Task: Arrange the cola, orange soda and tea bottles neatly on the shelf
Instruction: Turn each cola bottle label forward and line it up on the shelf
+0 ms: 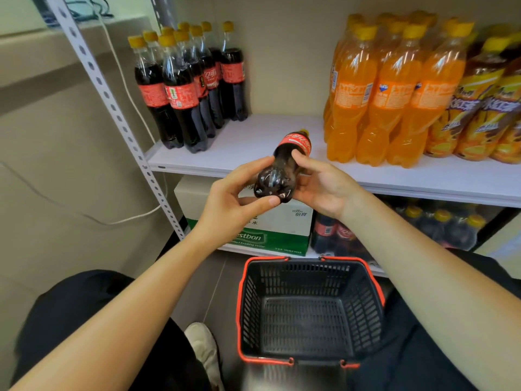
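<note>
Cola bottle (284, 167) lay cap-forward at mid-frame above the shelf (253, 139), pinched at its base between our left hand (234, 201) and right hand (321, 184), and we judged it best uprighted beside the cola group (189, 86) at upper left.

Colas (186, 88) left — sodas (389, 91) right

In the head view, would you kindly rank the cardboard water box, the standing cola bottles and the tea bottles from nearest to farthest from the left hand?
1. Cardboard water box: directly behind the left hand, lower shelf.
2. Standing cola bottles: upper shelf, left end.
3. Tea bottles: upper shelf, far right.
</note>
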